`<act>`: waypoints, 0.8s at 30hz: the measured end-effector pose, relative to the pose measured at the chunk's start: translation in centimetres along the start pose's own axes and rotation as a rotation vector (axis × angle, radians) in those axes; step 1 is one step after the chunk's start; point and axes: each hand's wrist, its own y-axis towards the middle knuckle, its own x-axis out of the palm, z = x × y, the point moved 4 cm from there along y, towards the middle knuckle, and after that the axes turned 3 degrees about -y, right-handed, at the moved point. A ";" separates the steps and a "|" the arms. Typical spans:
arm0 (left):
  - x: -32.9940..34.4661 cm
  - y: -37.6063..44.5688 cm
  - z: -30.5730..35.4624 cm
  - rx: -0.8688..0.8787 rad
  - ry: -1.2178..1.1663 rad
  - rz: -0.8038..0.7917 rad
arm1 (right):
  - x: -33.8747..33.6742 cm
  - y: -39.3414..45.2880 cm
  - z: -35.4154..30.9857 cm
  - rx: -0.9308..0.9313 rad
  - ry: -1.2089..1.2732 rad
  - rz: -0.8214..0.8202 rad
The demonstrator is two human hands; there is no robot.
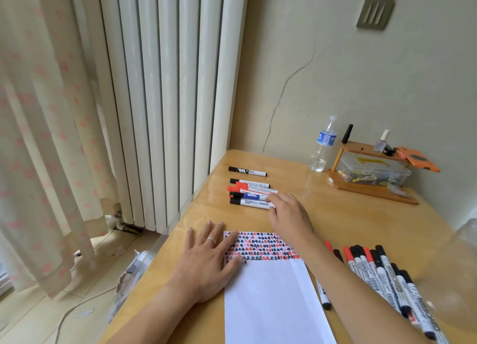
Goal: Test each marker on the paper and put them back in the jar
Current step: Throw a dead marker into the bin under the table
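Left hand (206, 263) lies flat, fingers straight, pinning the paper (268, 292). Beyond the paper, the right hand (289, 217) reaches the marker row (251, 192), fingertips on the nearest; whether it grips, I cannot tell. Risk: a nudge rolls markers off the wooden table (335, 214). Right of the paper, more markers (387, 276), then the glass jar (462, 271). Radiator (165, 98) behind.

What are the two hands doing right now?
Left hand: open, flat on the white paper sheet.
Right hand: fingertips at the black-capped white marker; grip cannot be told.
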 end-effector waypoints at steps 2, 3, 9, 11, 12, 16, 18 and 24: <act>0.0 0.0 0.1 -0.001 0.009 -0.003 | 1.0 1.7 -0.1 0.014 0.009 -0.026; 0.0 0.0 0.2 0.001 0.015 -0.010 | 1.5 2.6 -0.2 0.026 0.010 -0.038; -0.1 -0.1 0.3 0.013 0.029 -0.039 | 3.8 5.0 -0.6 0.045 -0.075 -0.147; -0.1 0.0 0.4 0.016 0.030 -0.041 | 4.0 5.0 -0.6 0.058 -0.077 -0.121; -0.1 0.0 0.4 0.018 0.029 -0.043 | 4.0 4.9 -0.6 0.061 -0.074 -0.105; 0.0 0.0 0.4 0.020 0.033 -0.040 | 3.8 4.1 -0.8 0.038 -0.074 -0.079; 0.1 0.0 0.3 0.018 0.029 -0.037 | 3.5 3.6 -1.0 0.022 -0.075 -0.072; -0.1 -0.1 0.4 0.020 -0.004 -0.030 | 0.3 -0.5 -3.2 0.006 0.038 -0.050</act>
